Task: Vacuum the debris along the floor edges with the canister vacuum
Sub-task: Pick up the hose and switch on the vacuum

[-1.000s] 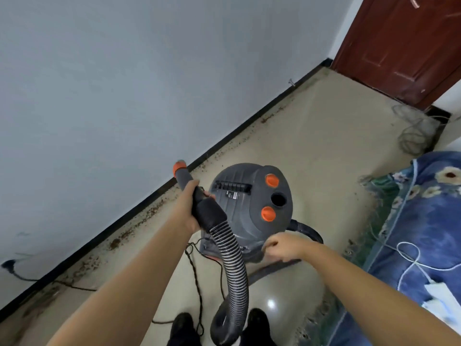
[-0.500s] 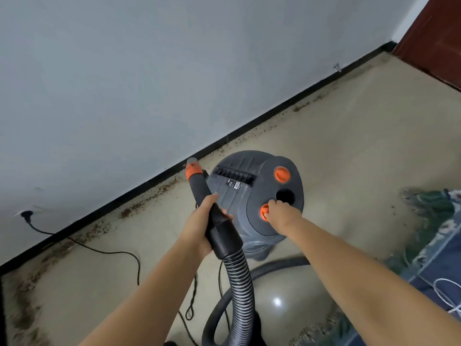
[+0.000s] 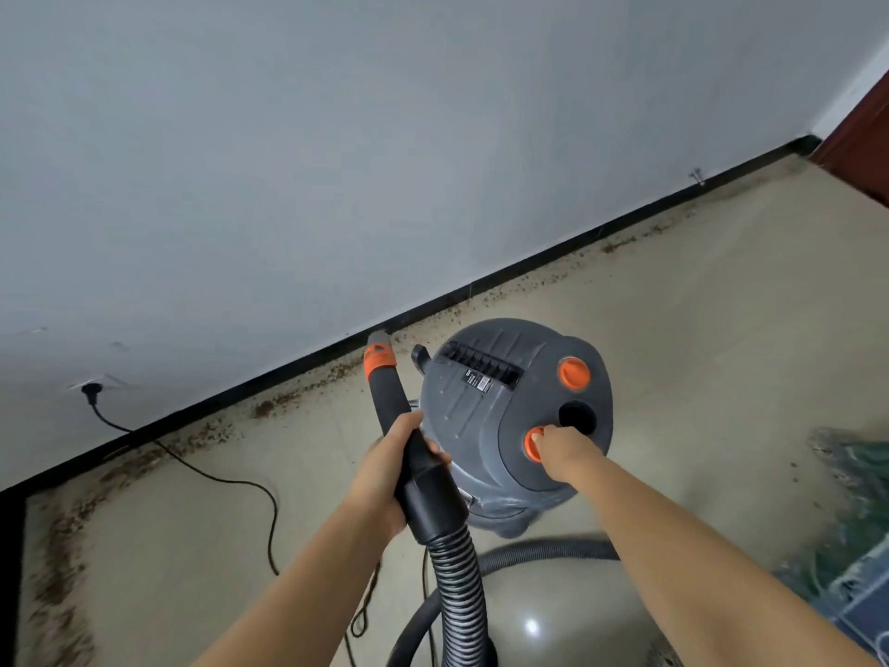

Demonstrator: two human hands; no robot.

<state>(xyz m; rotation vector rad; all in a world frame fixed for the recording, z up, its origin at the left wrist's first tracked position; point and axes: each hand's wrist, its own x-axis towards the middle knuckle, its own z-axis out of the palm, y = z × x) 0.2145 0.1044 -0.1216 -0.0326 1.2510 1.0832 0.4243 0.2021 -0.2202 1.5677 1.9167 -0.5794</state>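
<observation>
Nearest, at the bottom edge: ribbed hose [image 3: 457, 584] rising from below, looping right behind the forearms toward the canister [image 3: 510, 426]. Off to the right, a green and blue patterned cloth [image 3: 846, 546] spread on the floor [image 3: 721, 329], well apart from the machine. Thin black cord [image 3: 250, 488] trailing across the floor on the left, running up to a plug [image 3: 90, 390] in a wall socket low on the grey wall [image 3: 385, 137].

Left hand [image 3: 385, 479] wrapped round the black wand [image 3: 404, 435], fingers curled over its lower grip just above the hose cuff. Right hand [image 3: 560, 450] resting on top of the canister, fingertips curled onto the nearer orange button [image 3: 533, 444]; hard to tell whether pressing or merely touching. A second orange button [image 3: 574, 373] farther back, a dark round hole between the two.

Canister upright on the floor, just beside the wall's black skirting [image 3: 529, 267], standing between the wand and the open floor to the right. Wand's long axis running from the hose cuff up and slightly left, orange-collared tip [image 3: 379, 351] pointing at the skirting, close to it.

Brown debris [image 3: 269, 406] strewn in a band along the skirting, thicker in the left corner, continuing past the canister toward a dark red door [image 3: 861, 137] at far right. A small metal fitting sticking out near the skirting by that door.
</observation>
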